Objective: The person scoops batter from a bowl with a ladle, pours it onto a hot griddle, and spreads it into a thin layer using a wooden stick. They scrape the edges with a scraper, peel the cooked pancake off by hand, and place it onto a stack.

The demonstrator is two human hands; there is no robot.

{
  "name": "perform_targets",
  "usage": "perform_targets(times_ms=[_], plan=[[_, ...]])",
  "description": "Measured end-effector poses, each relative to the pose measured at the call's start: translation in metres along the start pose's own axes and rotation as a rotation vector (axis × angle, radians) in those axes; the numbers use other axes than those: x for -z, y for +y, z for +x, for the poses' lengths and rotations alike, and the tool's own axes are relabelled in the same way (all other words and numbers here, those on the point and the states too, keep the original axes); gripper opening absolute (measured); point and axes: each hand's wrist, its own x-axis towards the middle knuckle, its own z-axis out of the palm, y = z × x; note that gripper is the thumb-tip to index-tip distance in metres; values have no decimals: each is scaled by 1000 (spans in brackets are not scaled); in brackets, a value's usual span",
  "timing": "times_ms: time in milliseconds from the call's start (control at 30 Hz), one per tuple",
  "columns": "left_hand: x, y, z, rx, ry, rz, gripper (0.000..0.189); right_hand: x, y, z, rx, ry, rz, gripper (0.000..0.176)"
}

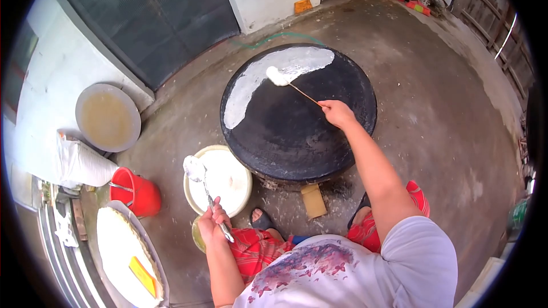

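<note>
My right hand (338,113) is closed around the thin handle of a batter spreader (277,76), whose white-coated head rests on the griddle. The large round black griddle (291,137) carries a curved band of white batter (242,88) along its far and left side. In my left hand (214,223) is a metal ladle (196,169), its bowl smeared white. That bowl hangs over the left side of a round white basin (249,193), which holds white batter and stands beside the griddle.
Left of the basin are a red bucket (149,194), a white sack (85,162) and a round pan (136,122) leaning by the wall. An orange scraper (142,276) lies on a pale round stack (117,251). Cardboard (313,201) sits below the griddle; a green hose (279,36) runs behind.
</note>
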Motion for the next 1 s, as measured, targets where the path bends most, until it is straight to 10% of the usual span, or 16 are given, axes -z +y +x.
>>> perform_targets(times_ms=[200, 767, 867, 1000], plan=[[6, 3, 1, 5, -30, 20, 32, 6, 37, -17, -166, 246, 98, 29], [3, 3, -2, 13, -13, 82, 31, 1, -3, -37, 214, -220, 71, 26], [4, 3, 1, 10, -36, 94, 31, -4, 21, -47, -10, 139, 38, 27], [6, 4, 0, 16, -47, 104, 31, -56, 0, -46, 238, -22, 105, 25]])
